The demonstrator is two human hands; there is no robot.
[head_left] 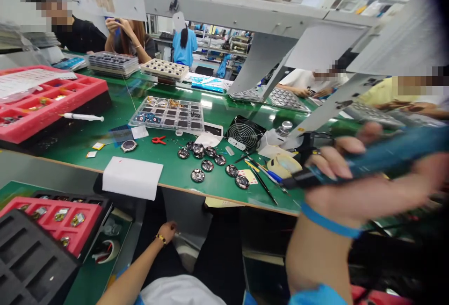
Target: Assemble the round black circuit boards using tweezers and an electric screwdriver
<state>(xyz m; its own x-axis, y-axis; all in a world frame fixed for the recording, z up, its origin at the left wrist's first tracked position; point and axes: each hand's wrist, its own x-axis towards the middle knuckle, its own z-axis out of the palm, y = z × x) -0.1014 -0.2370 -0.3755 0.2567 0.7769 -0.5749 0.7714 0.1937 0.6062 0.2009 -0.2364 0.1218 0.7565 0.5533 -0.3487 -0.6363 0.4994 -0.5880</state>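
Observation:
My right hand (336,169) is raised at the right, blurred, with its fingers wrapped round a blue-green handheld tool (389,155) with a black tip. The tool lies tilted above the bench's right side. My left hand (167,231) is low over my lap, below the bench edge, its fingers curled; anything in it is too small to make out. Several round black circuit assemblies (198,175) lie on the green bench (175,184). Near them are a black round fan (244,133), tweezers (264,187), a roll of tape (283,165) and a red clip (159,140).
A clear compartment box (168,114) stands mid-bench, and a white sheet (132,177) hangs over the front edge. Red foam trays (52,94) are at the left, with a black tray (31,258) lower down. A slanted metal post (315,101) rises at the right. Other people sit across the bench.

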